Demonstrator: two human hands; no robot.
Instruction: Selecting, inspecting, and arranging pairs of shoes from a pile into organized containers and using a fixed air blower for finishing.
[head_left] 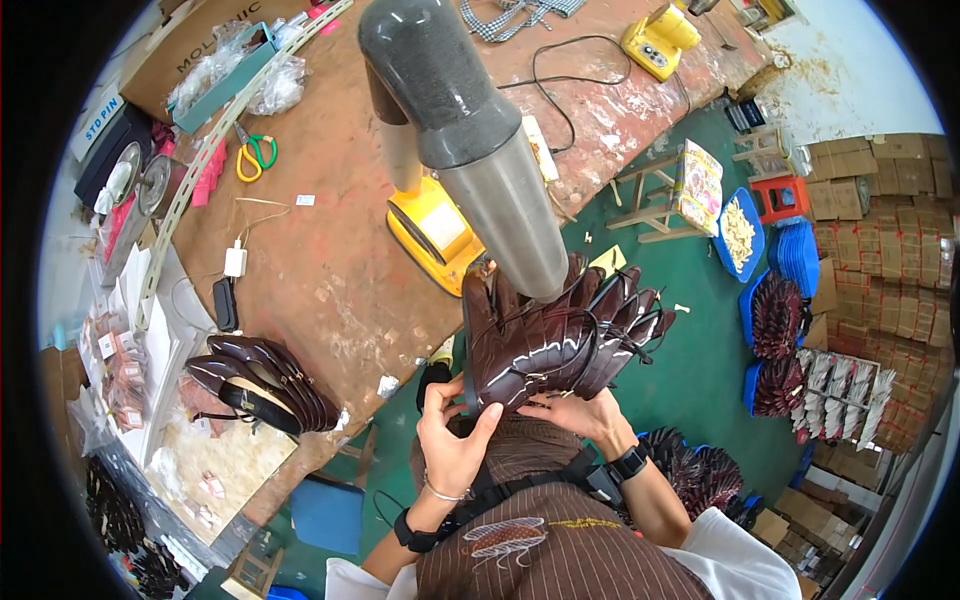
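Note:
In front of my waist I hold a bundle of glossy dark brown leather shoe uppers [540, 350], nested side by side, with dark laces hanging at their right. My left hand [455, 440] grips the near left edge, thumb on top. My right hand [585, 415] curls around the near lower side, its fingertips partly hidden under the leather. A thick steel cylinder with a dark grey top [505, 190] reaches down over the bundle and covers part of its far side; I cannot tell whether they touch. Behind it stands a yellow machine base [435, 225] on the table.
The worn reddish-brown table [330, 260] carries more dark uppers [265, 385], green-and-yellow scissors [255, 155], a white charger [235, 260] and another yellow device [660, 40]. To the right are a wooden stool [650, 200], blue baskets [795, 255] and stacked cartons [880, 230].

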